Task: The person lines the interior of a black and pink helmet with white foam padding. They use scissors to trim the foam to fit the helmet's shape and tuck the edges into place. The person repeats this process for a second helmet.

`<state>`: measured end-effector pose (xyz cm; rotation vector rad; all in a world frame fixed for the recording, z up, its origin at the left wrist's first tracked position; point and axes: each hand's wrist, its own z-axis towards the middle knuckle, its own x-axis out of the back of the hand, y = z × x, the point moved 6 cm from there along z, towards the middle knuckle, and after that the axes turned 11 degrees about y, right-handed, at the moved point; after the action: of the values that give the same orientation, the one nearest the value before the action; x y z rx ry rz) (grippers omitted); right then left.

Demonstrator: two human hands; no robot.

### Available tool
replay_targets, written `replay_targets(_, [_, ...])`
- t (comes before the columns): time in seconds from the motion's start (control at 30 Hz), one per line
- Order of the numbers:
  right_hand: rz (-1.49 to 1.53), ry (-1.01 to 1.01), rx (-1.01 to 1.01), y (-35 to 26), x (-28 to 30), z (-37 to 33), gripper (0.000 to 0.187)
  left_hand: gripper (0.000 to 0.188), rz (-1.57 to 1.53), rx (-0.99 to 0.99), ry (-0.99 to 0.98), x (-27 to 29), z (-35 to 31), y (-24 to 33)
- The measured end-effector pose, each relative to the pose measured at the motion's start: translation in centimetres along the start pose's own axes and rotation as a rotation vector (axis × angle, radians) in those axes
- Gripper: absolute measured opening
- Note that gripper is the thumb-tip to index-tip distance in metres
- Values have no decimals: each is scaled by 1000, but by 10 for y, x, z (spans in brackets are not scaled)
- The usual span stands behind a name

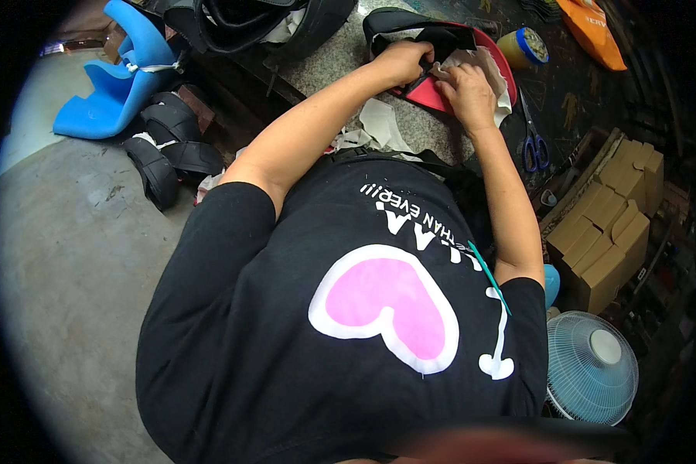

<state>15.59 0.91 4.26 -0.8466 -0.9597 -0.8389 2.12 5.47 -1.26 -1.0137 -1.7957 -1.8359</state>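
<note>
A red and black curved piece [504, 66], perhaps part of a bag, lies on the speckled grey slab [332, 60] at the work table's near edge. My left hand [404, 63] is closed at its black inner part, with the fingers pinched on the black material [448, 39]. Over the red side, my right hand [470, 94] presses bent fingers onto a crumpled off-white sheet [483, 63] lying inside the piece. Its fingertips partly disappear into the folds. Whether the sheet is paper or cloth I cannot tell.
Scissors [533, 147] with blue handles, a blue-lidded jar [524, 48] and an orange bag [593, 32] lie to the right. Off-white scraps [383, 124] rest near my body. Cardboard boxes [607, 232] and a fan [593, 367] stand right; blue foam [112, 97] and black padded pieces [166, 147] left.
</note>
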Motion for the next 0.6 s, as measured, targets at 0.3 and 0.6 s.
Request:
replay_targets(0.3, [28,129,431,-30,2,-20,9,33,96,-145,64,-5,-1,2])
replay_targets(0.6, [320,-34,402,-33,8,-32,17,46,179,-232,-28,-1,-8,13])
